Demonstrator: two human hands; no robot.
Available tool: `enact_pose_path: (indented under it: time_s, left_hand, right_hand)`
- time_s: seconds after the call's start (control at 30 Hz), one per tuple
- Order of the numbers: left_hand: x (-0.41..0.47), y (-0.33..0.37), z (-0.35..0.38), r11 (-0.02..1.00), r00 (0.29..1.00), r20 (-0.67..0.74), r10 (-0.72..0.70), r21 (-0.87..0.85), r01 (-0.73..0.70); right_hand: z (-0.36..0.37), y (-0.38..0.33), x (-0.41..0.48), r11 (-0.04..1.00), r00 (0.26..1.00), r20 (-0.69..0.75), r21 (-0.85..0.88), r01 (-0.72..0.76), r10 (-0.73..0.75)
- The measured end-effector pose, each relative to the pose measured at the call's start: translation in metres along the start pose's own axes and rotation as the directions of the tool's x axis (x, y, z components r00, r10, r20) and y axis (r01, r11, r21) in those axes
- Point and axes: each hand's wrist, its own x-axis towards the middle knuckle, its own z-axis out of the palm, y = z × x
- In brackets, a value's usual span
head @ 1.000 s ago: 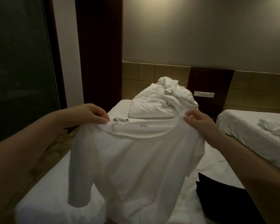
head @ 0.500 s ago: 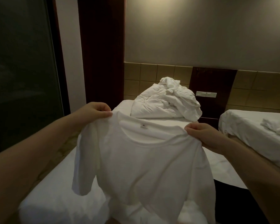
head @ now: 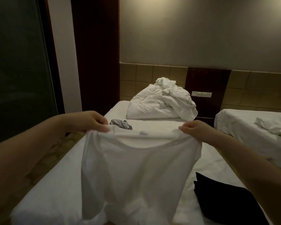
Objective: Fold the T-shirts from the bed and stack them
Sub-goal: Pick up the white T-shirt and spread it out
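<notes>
Now | left hand (head: 88,121): fingers (head: 102,126) pinch white T-shirt (head: 136,168) shoulder | right hand (head: 197,131): fingers (head: 186,128) pinch other shoulder

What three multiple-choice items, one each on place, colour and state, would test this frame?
1. Where does the black folded garment lie?
A. on the bed, right of the held T-shirt
B. on the floor
C. on a chair

2. What colour is the T-shirt?
A. grey
B. white
C. red

3. How is the T-shirt held?
A. by one hand at the hem
B. spread flat, untouched
C. by both hands at the shoulders, hanging

Answers:
1 A, it lies on the sheet beside the shirt's right edge.
2 B, the cloth is plain white.
3 C, the left hand and right hand each pinch a shoulder near the collar.
</notes>
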Motion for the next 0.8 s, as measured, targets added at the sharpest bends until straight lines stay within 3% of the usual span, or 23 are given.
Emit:
enact_pose_path:
  time_s: [0.07,0.1,0.13,0.2,0.23,0.3,0.33,0.43,0.47,0.53,0.6,0.67,0.73,0.8]
  left_hand:
    - [-0.001,-0.003,0.001,0.998,0.997,-0.069,0.019,-0.059,-0.023]
    - [-0.002,-0.004,0.001,0.98,0.987,-0.15,0.062,-0.177,-0.089]
    - [0.0,-0.007,0.001,0.93,0.968,-0.24,0.078,-0.331,-0.157]
    - [0.004,-0.008,0.007,0.799,0.941,-0.339,0.002,-0.565,-0.205]
    - [0.008,-0.008,0.013,0.81,0.938,-0.345,-0.046,-0.562,-0.166]
    - [0.018,-0.011,0.031,0.915,0.943,-0.315,-0.11,-0.403,-0.028]
    - [0.02,-0.011,0.038,0.918,0.936,-0.326,-0.13,-0.397,-0.011]
    - [0.018,-0.002,0.032,0.774,0.923,-0.36,-0.138,-0.621,-0.126]
    - [0.016,0.003,0.029,0.739,0.93,-0.348,-0.12,-0.657,-0.15]
    - [0.013,0.011,0.023,0.715,0.921,-0.377,-0.092,-0.669,-0.203]
    - [0.012,0.018,0.019,0.685,0.882,-0.458,-0.112,-0.679,-0.266]
    - [0.012,0.022,0.021,0.788,0.866,-0.487,-0.113,-0.575,-0.22]
    - [0.015,0.02,0.027,0.889,0.863,-0.49,-0.125,-0.442,-0.122]
    - [0.012,0.024,0.026,0.891,0.839,-0.521,-0.155,-0.441,-0.109]
  right_hand:
    - [0.001,0.001,-0.005,0.999,0.996,0.088,-0.041,-0.001,0.004]
    - [-0.001,0.0,-0.008,0.996,0.997,0.078,0.094,0.009,-0.016]
    - [-0.004,-0.001,-0.009,0.942,0.997,0.055,0.336,0.025,-0.046]
    - [-0.012,-0.005,-0.008,0.668,0.993,0.051,0.744,0.03,-0.102]
    - [-0.012,-0.006,-0.004,0.612,0.992,0.069,0.791,0.011,-0.107]
    - [-0.001,-0.012,-0.003,0.801,0.997,0.069,0.598,-0.011,-0.039]
    - [0.002,-0.012,-0.001,0.869,1.0,-0.008,0.496,0.002,0.002]
    - [0.0,-0.009,0.003,0.801,0.976,-0.214,0.591,0.094,0.044]
    - [-0.001,-0.008,0.002,0.836,0.955,-0.296,0.529,0.146,0.021]
    - [-0.004,-0.005,0.004,0.962,0.88,-0.468,0.191,0.194,-0.084]
    - [-0.005,-0.003,0.003,0.97,0.731,-0.66,0.013,0.244,-0.175]
    - [-0.002,-0.006,-0.001,0.959,0.686,-0.706,0.03,0.28,-0.178]
    - [0.006,0.001,0.002,0.973,0.74,-0.644,-0.03,0.227,-0.193]
    - [0.008,0.007,0.004,0.98,0.719,-0.676,-0.019,0.198,-0.159]
